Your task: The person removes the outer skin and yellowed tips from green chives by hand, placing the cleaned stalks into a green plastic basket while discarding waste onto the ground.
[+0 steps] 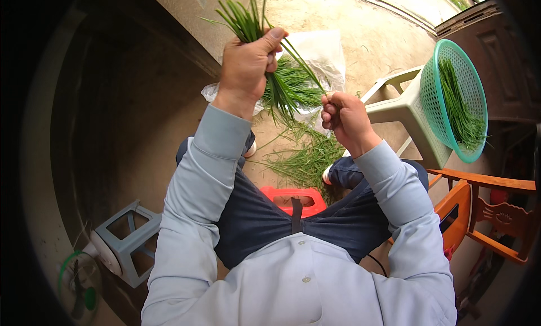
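My left hand (pixel 251 66) is raised at the upper middle, closed around a bunch of green chives (pixel 245 22) whose ends stick out above and below the fist. Lower and to the right, my right hand (pixel 344 117) pinches the end of a few long chive stems (pixel 306 68) that slant down from the bunch. Behind the hands, a heap of chives (pixel 296 79) lies on a white plastic bag (pixel 331 47) on the floor. Below it, loose stems and trimmings (pixel 308 157) are scattered between my feet.
At the right, a turquoise colander (pixel 429 89) holding chives (pixel 458 106) stands on a pale plastic stool (pixel 405 110). Nearby is an orange wooden chair (pixel 460 203). A red plastic seat (pixel 315 201) is under me. A grey stool (pixel 127 241) and a fan (pixel 82 267) are at lower left.
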